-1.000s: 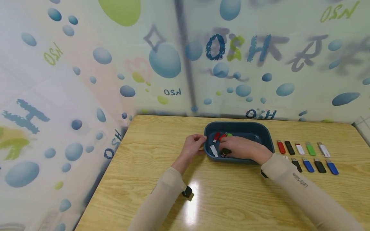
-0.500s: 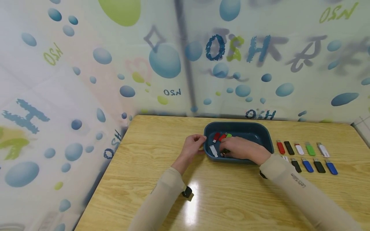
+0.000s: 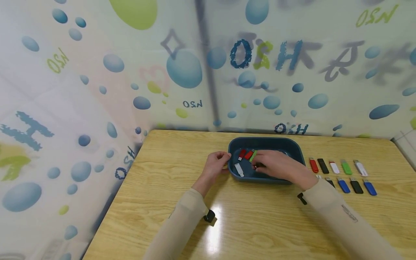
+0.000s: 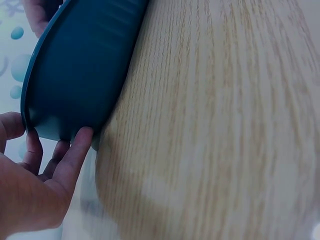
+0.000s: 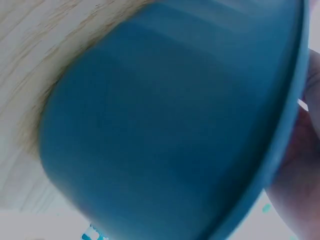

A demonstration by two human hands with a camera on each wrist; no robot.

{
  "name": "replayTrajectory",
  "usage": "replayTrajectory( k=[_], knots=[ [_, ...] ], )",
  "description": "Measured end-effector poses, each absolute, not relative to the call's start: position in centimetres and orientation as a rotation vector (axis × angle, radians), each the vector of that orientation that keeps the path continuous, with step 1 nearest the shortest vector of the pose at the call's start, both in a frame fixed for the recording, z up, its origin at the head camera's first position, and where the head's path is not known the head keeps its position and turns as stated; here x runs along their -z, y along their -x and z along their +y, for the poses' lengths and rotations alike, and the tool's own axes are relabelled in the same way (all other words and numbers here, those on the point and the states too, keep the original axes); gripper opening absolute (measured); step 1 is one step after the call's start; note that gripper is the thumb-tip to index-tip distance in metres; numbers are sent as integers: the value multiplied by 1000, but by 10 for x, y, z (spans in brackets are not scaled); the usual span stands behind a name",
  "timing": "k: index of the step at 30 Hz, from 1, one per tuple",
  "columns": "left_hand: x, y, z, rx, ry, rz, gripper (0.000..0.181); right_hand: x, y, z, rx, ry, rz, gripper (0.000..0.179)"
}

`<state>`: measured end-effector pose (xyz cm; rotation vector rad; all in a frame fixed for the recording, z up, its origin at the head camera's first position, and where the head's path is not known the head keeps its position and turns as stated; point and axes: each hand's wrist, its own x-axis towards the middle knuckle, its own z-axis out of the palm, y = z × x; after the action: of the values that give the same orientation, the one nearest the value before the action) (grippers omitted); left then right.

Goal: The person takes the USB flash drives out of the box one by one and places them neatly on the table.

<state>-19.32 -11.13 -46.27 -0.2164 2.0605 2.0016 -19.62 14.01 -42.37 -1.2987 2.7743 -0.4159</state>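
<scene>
A dark blue plastic bin (image 3: 287,178) sits near the back of the table. My left hand (image 3: 215,163) pinches its left end; in the left wrist view the thumb is at the rim and the fingertips are on the outer wall. My right hand (image 3: 273,164) is inside the bin, its fingers curled round a small dark and red USB flash drive (image 3: 254,167), mostly hidden. By its fingertips lie a green USB flash drive (image 3: 253,156) and a red one (image 3: 248,155). A dark red drive (image 3: 242,154) and a white one (image 3: 239,169) lie farther left in the bin.
Right of the bin, USB flash drives stand in two rows, among them a red drive (image 3: 313,165), a green drive (image 3: 346,167) and a blue drive (image 3: 369,187). My right sleeve (image 3: 331,202) partly covers the front row. A printed curtain (image 3: 247,108) hangs behind the table.
My right hand has lifted slightly in the bin, with the dark drive at its fingers. The green drive now shows more fully and the red one lies shifted. The left hand stays at the rim.
</scene>
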Motion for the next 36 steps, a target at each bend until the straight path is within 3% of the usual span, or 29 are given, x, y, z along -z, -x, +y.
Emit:
replayTrajectory(
  k=[23, 36],
  knots=[
    [469, 193, -110, -2019, 213, 2096, 32, 409, 137, 221, 633, 1024, 3129, 26],
    [468, 193, -110, -2022, 212, 2096, 30, 428, 103, 267, 626, 558, 3174, 17]
  ],
)
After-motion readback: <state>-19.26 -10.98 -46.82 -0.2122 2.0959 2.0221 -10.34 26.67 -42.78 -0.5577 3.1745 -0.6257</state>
